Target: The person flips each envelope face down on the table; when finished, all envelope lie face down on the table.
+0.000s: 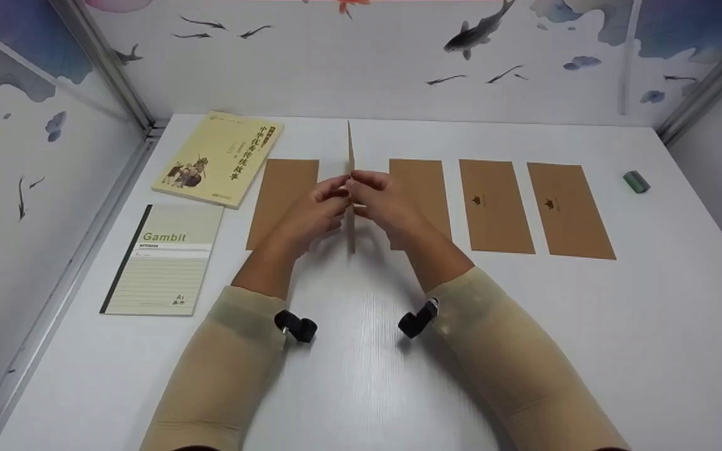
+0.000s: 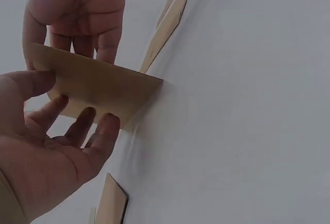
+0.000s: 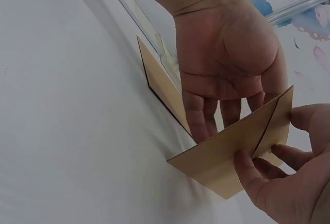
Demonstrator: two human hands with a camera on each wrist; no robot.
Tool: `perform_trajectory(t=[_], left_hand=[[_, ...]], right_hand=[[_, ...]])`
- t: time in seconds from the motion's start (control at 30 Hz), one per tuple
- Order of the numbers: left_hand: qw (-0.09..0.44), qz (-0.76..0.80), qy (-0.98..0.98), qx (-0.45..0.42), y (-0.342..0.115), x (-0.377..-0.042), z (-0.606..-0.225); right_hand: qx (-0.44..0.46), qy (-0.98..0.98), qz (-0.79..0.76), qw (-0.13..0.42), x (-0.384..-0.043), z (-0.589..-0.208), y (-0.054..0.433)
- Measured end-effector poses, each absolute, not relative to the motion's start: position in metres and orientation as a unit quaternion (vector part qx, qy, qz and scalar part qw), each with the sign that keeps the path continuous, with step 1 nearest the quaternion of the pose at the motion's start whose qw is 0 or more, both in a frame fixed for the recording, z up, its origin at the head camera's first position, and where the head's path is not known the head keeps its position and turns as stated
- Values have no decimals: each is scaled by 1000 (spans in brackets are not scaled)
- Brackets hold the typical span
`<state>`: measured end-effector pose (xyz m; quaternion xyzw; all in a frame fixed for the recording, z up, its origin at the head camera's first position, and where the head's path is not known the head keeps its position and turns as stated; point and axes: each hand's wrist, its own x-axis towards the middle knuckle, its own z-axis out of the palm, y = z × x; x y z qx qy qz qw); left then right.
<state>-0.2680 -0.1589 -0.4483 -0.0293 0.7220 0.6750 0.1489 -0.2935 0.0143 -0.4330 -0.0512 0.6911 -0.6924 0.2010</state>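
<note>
Near the middle of the head view, a flat brown kraft-paper rectangle stands on edge above the table, seen almost edge-on. My left hand holds it from the left, and my right hand from the right, both sets of fingertips at its faces. In the left wrist view, the left thumb and fingertips meet a plain face of the rectangle. From the right wrist, the other face shows a dark slanted line, with the right fingers against it.
Similar brown rectangles lie in a row on the white table; two at the right carry a small crown print. At left are a yellow book and a Gambit notebook. A small green object lies far right.
</note>
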Motion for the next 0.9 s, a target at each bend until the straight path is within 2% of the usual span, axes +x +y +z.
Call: perform_trajectory(t=[0.13, 0.57, 0.9], left_hand=[[168, 647, 743, -28, -156, -269, -454], [161, 513, 842, -49, -152, -270, -454], [158, 513, 842, -62, -160, -267, -452]], right_hand=[[-44, 683, -705, 187, -293, -434, 21], [-23, 692, -708, 139, -295, -452, 46], [45, 788, -599, 136, -304, -460, 55]])
